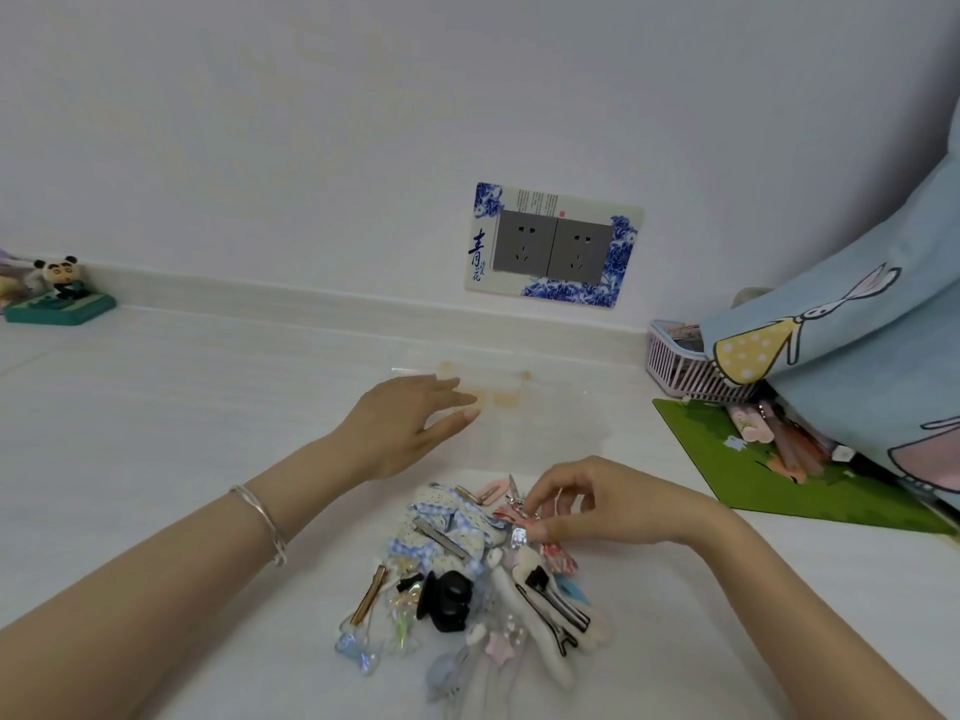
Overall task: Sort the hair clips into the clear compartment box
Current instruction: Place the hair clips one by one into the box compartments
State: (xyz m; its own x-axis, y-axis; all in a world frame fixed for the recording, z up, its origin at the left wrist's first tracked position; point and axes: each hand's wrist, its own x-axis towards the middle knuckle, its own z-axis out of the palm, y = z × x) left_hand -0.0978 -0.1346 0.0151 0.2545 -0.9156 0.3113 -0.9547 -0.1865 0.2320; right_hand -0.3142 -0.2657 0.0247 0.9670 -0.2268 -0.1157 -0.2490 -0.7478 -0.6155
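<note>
White counter (156,407). Clear compartment box (540,407) at far centre, barely visible. Hair clips pile (467,579) near centre. Left hand (405,423) reaches for the box's left edge, fingers straight and holding nothing; contact unclear. Right hand (587,506) pinches a small clip (519,536) at the pile's right. Risk: tangled clips may drag along and scatter; the light box could slide if nudged.

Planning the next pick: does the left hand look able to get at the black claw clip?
Probably yes: the left hand is open and empty, and the black claw clip lies uncovered, clear of the right hand.
</note>
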